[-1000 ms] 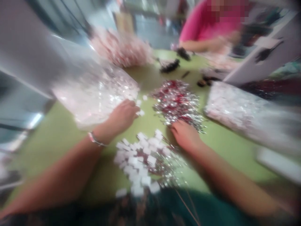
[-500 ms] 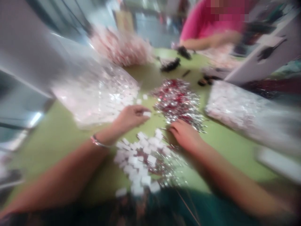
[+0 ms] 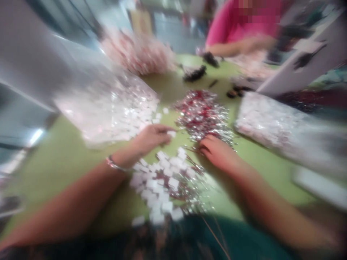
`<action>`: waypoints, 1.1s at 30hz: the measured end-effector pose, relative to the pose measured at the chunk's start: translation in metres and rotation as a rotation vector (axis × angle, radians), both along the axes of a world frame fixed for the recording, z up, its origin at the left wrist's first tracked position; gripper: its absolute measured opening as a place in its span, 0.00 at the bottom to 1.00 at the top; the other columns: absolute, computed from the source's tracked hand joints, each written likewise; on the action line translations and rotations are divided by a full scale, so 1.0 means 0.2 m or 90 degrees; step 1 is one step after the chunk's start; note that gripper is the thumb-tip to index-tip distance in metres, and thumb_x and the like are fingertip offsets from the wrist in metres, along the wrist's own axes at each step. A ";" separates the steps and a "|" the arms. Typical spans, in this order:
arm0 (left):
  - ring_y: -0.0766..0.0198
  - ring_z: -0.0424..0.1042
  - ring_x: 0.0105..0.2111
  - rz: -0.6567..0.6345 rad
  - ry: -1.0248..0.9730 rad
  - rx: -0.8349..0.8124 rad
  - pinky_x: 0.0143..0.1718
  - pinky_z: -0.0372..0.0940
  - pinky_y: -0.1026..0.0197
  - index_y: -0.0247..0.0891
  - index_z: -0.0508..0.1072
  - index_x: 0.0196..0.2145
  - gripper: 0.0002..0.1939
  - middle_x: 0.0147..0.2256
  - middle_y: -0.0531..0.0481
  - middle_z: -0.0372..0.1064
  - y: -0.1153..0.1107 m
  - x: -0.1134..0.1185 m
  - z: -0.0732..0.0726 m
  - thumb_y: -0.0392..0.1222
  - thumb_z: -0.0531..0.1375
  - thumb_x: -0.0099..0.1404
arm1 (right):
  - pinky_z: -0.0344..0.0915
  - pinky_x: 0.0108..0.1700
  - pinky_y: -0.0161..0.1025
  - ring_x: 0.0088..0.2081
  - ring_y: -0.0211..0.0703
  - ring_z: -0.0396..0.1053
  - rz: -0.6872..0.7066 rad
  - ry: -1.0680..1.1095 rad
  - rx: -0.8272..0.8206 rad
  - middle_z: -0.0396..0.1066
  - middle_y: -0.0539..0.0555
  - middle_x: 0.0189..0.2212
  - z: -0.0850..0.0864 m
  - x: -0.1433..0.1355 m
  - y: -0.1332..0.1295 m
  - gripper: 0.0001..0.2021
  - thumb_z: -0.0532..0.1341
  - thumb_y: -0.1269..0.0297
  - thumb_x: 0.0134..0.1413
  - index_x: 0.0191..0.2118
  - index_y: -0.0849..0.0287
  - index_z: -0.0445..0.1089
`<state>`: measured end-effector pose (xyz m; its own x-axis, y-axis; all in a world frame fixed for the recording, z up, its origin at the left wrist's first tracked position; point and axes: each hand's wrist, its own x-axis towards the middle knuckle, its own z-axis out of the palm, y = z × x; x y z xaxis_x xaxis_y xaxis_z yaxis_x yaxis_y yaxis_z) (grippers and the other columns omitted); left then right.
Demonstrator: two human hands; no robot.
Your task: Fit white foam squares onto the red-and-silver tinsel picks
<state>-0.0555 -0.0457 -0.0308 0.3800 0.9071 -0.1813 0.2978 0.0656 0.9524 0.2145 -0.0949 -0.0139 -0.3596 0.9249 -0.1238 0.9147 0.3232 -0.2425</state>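
My left hand point(image 3: 151, 139) is closed in a pinch, with a small white square card point(image 3: 171, 133) at its fingertips. My right hand point(image 3: 215, 148) rests with curled fingers at the near edge of a pile of silver and red shiny strands point(image 3: 202, 112). What its fingertips grip there is hidden and blurred. Between my forearms lies a heap of white square cards point(image 3: 162, 187), with shiny strands point(image 3: 193, 191) attached or tangled at its right side.
A clear plastic bag of white pieces point(image 3: 108, 112) lies on the left, another bag point(image 3: 271, 122) on the right. Pink-white bundles point(image 3: 138, 54) and black bundles point(image 3: 195, 73) sit farther back on the green table point(image 3: 67, 162). Across it, a person in pink point(image 3: 225, 29) works.
My left hand's fingers have stretched slightly forward around the white card. My right hand has shifted a little to the right at the pile's edge. The whole view has drifted slightly.
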 end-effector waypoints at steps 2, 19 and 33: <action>0.65 0.72 0.30 -0.009 0.002 -0.005 0.33 0.69 0.58 0.38 0.77 0.49 0.20 0.33 0.46 0.76 0.00 0.00 -0.01 0.46 0.63 0.61 | 0.58 0.36 0.39 0.37 0.43 0.67 -0.014 -0.044 0.000 0.68 0.56 0.39 0.00 -0.02 0.00 0.07 0.56 0.70 0.61 0.36 0.59 0.71; 0.64 0.73 0.28 -0.053 -0.086 -0.102 0.31 0.68 0.60 0.36 0.76 0.46 0.19 0.30 0.46 0.76 -0.09 0.09 0.04 0.44 0.67 0.56 | 0.55 0.31 0.36 0.27 0.39 0.64 -0.050 0.211 0.116 0.70 0.51 0.26 0.08 -0.15 -0.11 0.05 0.54 0.66 0.59 0.33 0.57 0.66; 0.66 0.72 0.27 -0.078 -0.099 -0.126 0.30 0.67 0.62 0.37 0.78 0.43 0.19 0.31 0.46 0.77 -0.10 0.09 0.02 0.50 0.68 0.57 | 0.54 0.31 0.37 0.29 0.40 0.62 0.034 0.060 0.352 0.69 0.55 0.27 0.04 -0.17 -0.13 0.16 0.49 0.71 0.65 0.29 0.60 0.70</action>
